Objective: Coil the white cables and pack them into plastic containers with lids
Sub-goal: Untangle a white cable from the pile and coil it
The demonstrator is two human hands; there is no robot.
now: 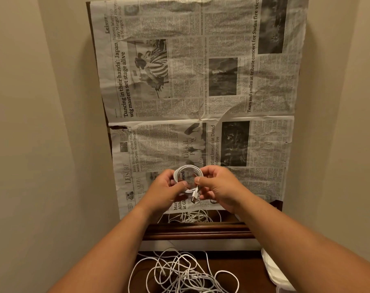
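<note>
A white cable [185, 169] is wound into a small round coil held above the newspaper near its front edge. My left hand [166, 190] grips the coil's left side with thumb and fingers. My right hand [216, 187] pinches the coil's right side, and the cable's USB plug [194, 197] hangs down between my two thumbs. A tangle of loose white cables [184, 273] lies on the dark wood below my forearms. More loose cable [192, 217] shows at the newspaper's front edge.
A large newspaper [201, 81] covers a brown wooden table [198, 231]. Beige walls close in on the left and right. A white plastic object [274, 269], perhaps a container or lid, pokes in at the bottom right.
</note>
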